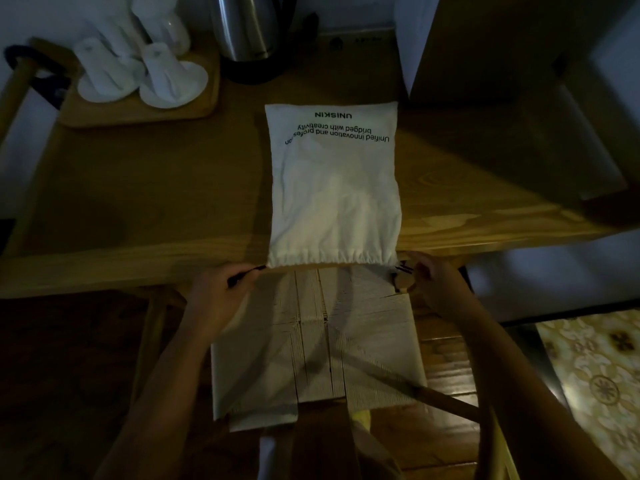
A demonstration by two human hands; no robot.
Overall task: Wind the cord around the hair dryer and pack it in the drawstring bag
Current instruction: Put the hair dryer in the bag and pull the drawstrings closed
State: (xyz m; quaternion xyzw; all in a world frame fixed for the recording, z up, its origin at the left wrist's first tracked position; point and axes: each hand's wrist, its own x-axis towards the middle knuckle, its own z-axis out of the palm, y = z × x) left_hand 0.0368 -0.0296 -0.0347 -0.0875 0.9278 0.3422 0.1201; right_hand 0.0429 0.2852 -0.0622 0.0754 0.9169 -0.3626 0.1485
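Item: drawstring bag (334, 188), white cloth with black print, lying flat on the wooden bench (156, 188), its gathered mouth at the near edge toward me. It bulges faintly; I judge the hair dryer is inside, though it is hidden.

Left hand (221, 292): pinches the dark cord end (244, 274) at the bag's left corner.

Right hand (427, 275): curled round the cord at the right corner.

Handling, as I judge it: cloth soft and limp, light itself, heavier with contents; grip the cords, not the fabric, and pull outward evenly.

Also present: kettle (247, 27), upturned cups on a tray (138, 112), woven stool (318, 341) below.
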